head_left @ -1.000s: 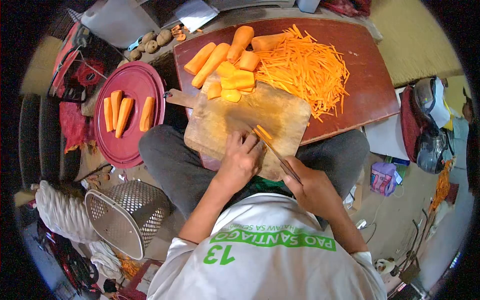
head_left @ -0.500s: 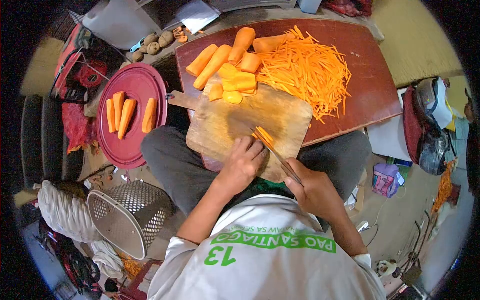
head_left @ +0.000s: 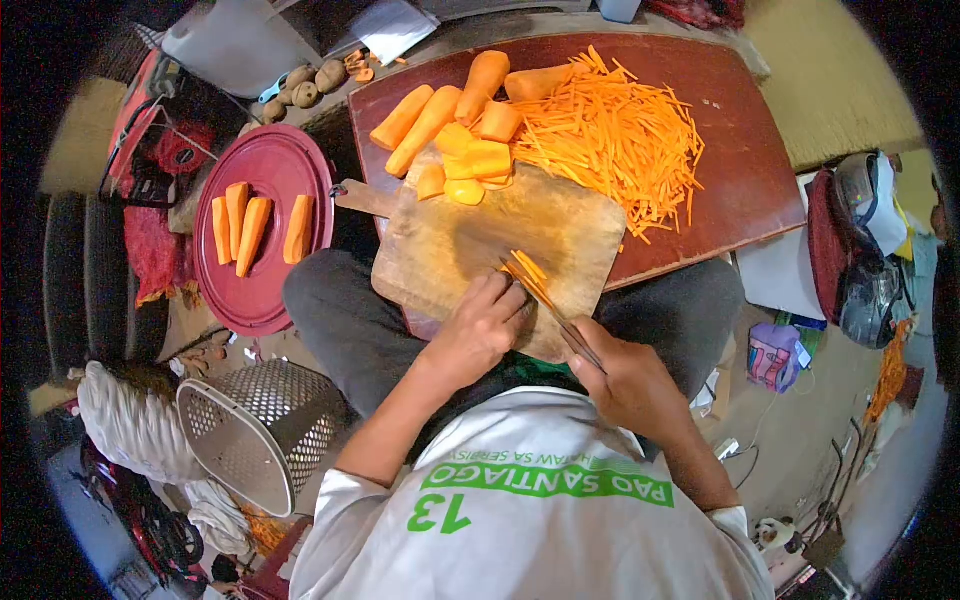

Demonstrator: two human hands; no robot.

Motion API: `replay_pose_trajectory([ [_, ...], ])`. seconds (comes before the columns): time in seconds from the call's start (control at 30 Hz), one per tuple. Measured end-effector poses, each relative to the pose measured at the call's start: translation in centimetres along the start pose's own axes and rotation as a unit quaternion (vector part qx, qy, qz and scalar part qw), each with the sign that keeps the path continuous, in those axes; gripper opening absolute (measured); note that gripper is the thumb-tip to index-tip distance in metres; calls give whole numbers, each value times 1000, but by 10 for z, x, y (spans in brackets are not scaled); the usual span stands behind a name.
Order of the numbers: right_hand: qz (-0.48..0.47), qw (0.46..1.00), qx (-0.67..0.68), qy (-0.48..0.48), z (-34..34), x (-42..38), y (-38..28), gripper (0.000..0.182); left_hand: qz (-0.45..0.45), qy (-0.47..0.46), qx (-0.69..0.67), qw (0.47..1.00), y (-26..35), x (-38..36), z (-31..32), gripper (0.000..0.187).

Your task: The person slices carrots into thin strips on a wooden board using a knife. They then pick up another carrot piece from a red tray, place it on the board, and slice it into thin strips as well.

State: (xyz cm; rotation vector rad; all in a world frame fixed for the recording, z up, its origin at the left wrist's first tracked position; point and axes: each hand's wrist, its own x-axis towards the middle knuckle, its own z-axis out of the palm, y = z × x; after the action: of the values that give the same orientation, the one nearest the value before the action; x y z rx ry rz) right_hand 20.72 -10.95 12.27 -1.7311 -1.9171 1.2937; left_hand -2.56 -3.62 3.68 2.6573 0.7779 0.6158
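Hands work at the near edge of the board [head_left: 470,245]: the left hand [head_left: 478,330] is curled with fingertips pressed down on a small stack of carrot slices [head_left: 527,270], and the right hand [head_left: 625,385] is closed around the handle of a knife [head_left: 560,318] whose blade lies against the stack's right side. Over the last second the left hand has crept slightly rightward along the stack and the blade has followed it, so the cutting into strips looks well under way, with only a little of this stack left. The board rests across the person's lap and onto the low red counter [head_left: 740,170]. At its far edge lie thick yellow-orange carrot chunks [head_left: 470,165]; beyond them, on the counter, are whole peeled carrots [head_left: 430,115] and, to their right, a large heap of strips [head_left: 615,135]. Left of the board, a round red lid [head_left: 275,300] holds four carrot halves [head_left: 255,225], apart from everything else. Nearer on the left, a mesh basket [head_left: 265,425] lies tipped on the floor.
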Motion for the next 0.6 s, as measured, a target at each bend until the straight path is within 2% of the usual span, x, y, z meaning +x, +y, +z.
replay_pose_trajectory([
  [0.03,11,1000,5,4,4,1,1,38,5,-4,5,1000,0,1,-2,27],
  [0.13,-58,997,31,49,15,39,6,38,15,-9,2,1000,0,2,0,26],
  [0.23,-63,997,7,43,14,57,5,37,32,-16,5,999,-3,5,-4,24],
  [0.33,-22,999,40,11,-3,27,-4,33,62,-20,23,998,-9,3,-7,23],
  [0.43,-16,1000,1,6,2,-5,10,33,75,-44,40,995,-12,-1,-9,22],
  [0.53,6,1000,17,1,10,4,3,33,97,-34,45,994,-14,1,-11,21],
  [0.6,-30,999,32,23,15,30,1,34,108,-23,43,993,-13,2,-7,20],
])
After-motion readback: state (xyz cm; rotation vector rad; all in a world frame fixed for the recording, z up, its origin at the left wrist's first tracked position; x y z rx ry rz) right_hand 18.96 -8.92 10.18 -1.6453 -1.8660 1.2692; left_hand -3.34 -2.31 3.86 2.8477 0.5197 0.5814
